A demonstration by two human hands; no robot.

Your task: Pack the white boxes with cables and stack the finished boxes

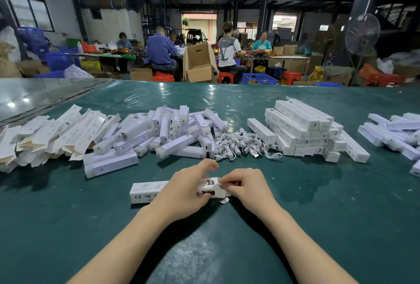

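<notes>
- The white box (145,192) lies near on the desk (68,227), long side running left to right.
- The left hand (181,195) curls its fingers round the middle; the right hand (247,188) pinches the right-end flap.
- Likely light, thin card that crushes easily: hold the long sides gently.

The counter (295,227) wears glossy, creased green plastic sheeting, the white boxes (302,124) look like matt printed cardboard, and the cables (245,145) smooth plastic.
</notes>
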